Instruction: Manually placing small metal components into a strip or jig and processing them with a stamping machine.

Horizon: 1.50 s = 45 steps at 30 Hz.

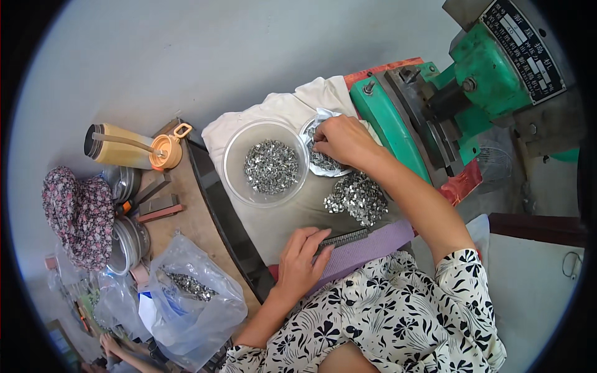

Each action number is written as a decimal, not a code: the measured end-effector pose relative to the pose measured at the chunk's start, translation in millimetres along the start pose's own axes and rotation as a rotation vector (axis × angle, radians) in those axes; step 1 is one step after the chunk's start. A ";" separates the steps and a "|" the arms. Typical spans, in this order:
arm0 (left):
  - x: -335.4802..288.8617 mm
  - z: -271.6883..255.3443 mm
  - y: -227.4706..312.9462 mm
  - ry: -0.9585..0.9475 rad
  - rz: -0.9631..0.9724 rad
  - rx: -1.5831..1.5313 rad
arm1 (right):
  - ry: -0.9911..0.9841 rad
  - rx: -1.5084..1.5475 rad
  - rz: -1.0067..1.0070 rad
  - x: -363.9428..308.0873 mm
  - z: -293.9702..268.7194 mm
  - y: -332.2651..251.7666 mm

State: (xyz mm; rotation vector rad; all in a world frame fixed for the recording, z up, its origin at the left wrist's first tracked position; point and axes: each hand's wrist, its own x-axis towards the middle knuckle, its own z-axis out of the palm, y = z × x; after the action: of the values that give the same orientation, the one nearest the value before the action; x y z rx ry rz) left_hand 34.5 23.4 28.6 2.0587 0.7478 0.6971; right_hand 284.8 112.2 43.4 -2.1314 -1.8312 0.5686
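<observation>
My right hand (pixel 345 142) reaches into a small bowl with a white lining (pixel 324 114), its fingertips closed together over small shiny metal pieces (pixel 326 160). What they pinch is hidden. Left of that bowl stands a round clear plastic tub (pixel 227 171), partly filled with similar metal bits (pixel 270 166). A loose heap of flat silvery pieces (pixel 357 199) lies below my right wrist on the pale cloth (pixel 249 214). Fingers stretched and apart, my left hand (pixel 300 258) rests at the left end of a narrow dark ridged strip (pixel 344 239), beside a purple cloth band (pixel 364 253).
A green press machine (pixel 398 133) stands to the right. On the wooden table (pixel 202 217) at left are a yellow bottle (pixel 124 146), a floral cloth item (pixel 78 214) and a plastic bag (pixel 205 317) holding metal pieces. Another person's hands (pixel 112 346) show at lower left.
</observation>
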 end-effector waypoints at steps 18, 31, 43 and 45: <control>85.6 9.1 22.9 0.307 0.002 0.086 | -0.031 1.068 0.316 -41.5 -13.5 25.9; 157.0 23.5 1.0 0.182 -0.179 -0.084 | 0.173 1.452 0.316 -56.6 -3.7 17.5; 157.3 22.5 8.1 0.175 -0.089 0.158 | 0.377 1.188 0.307 -65.5 15.2 4.5; 155.6 19.9 8.4 0.167 -0.101 0.150 | 0.325 1.175 0.316 -66.6 11.8 4.2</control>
State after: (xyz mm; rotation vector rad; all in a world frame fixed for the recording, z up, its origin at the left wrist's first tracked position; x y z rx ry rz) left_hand 154.9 120.0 58.0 2.0982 1.0199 0.7826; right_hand 274.9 45.3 38.8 -1.5019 -0.6392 0.9688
